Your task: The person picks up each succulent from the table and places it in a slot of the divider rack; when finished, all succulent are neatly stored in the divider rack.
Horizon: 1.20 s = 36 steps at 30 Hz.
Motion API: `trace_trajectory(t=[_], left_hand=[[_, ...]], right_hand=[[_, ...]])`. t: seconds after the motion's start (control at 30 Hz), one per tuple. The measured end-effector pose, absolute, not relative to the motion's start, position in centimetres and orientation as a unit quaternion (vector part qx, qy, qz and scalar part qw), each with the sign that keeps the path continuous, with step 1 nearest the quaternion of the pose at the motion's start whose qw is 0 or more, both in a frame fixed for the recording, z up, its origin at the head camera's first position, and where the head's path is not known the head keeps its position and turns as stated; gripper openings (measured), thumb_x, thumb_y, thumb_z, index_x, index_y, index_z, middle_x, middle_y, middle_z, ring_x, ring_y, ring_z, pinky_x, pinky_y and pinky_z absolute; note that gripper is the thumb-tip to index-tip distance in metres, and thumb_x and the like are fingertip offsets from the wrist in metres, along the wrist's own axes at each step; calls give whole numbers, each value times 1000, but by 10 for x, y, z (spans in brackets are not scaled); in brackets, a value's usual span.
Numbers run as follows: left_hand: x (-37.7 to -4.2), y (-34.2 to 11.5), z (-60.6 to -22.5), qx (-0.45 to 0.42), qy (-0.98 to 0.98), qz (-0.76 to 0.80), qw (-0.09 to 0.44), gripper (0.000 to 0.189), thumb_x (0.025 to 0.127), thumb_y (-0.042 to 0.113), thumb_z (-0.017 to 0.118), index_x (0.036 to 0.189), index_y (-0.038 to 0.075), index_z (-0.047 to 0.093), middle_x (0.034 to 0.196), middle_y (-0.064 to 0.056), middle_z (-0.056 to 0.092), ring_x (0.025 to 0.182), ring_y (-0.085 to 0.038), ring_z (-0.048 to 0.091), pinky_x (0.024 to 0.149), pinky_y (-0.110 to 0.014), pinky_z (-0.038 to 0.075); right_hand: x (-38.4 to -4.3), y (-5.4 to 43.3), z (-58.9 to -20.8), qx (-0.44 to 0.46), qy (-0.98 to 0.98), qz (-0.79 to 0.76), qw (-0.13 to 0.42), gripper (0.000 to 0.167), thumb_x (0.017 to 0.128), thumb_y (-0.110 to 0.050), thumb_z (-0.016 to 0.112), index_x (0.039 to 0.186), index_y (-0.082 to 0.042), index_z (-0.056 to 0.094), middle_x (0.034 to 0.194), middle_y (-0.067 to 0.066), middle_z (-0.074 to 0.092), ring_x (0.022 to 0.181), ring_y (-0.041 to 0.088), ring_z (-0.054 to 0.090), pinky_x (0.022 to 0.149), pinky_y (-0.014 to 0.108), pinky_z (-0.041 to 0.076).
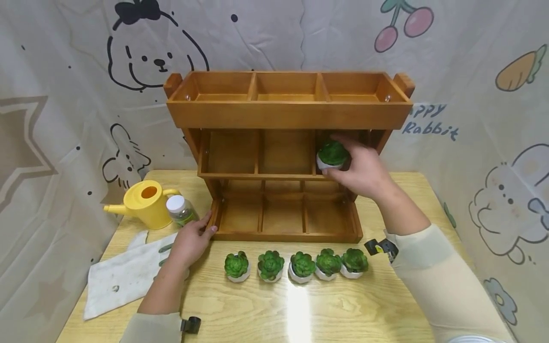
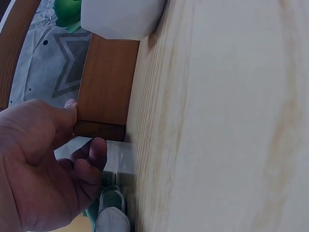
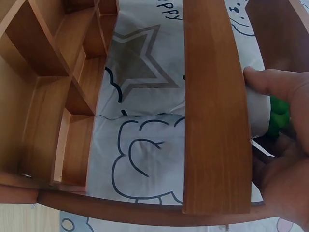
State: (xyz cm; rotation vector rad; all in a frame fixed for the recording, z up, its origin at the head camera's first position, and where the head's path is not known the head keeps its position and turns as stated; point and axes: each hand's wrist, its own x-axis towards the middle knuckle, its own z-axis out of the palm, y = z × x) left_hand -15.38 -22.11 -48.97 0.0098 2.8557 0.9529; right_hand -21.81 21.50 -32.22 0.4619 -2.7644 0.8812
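Observation:
A three-tier wooden shelf (image 1: 287,115) with divided compartments stands on the table. My right hand (image 1: 363,170) grips a green potted succulent (image 1: 332,153) at the right compartment of the middle tier. In the right wrist view, thumb and fingers hold its white pot (image 3: 259,113) behind the tier's front board; whether the pot touches the tier's floor is hidden. Down at the bottom tier's left front corner, my left hand (image 1: 190,243) holds the frame, thumb and fingers about the wooden end (image 2: 104,89). Several more succulents (image 1: 270,265) in white pots line up before the shelf.
Left of the shelf stand a yellow watering can (image 1: 155,207) and a clear bottle (image 1: 182,212) with a white lid. White gloves (image 1: 122,276) with green marks lie near the left table edge. A printed curtain (image 1: 274,38) hangs close behind the shelf.

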Motion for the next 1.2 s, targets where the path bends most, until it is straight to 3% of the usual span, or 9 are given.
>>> trace_trajectory(t=[0.33,0.63,1.2], left_hand=[[-151,-221,-489,4,949,310,66,59,109,38,55,161,15,39,144,-33,53,131,-50,51,106,-66,42],[-152,-219,-488,-5,947,315,64,58,109,37,56,160,15,40,145,-33,52,132,-50,51,106,-66,41],[-152,-219,-489,-2,947,313,70,59,109,39,53,161,15,38,148,-33,50,134,-51,48,108,-67,39]], right_hand=[[-221,216,-328,174,-937,294,68,74,91,-30,77,156,-12,47,144,18,57,121,36,60,99,56,52],[-219,217,-330,192,-939,278,71,76,95,-36,75,159,-11,43,144,21,57,117,36,62,95,55,54],[-204,225,-339,203,-929,293,102,83,92,-32,81,160,-13,39,154,18,49,135,39,52,108,60,44]])
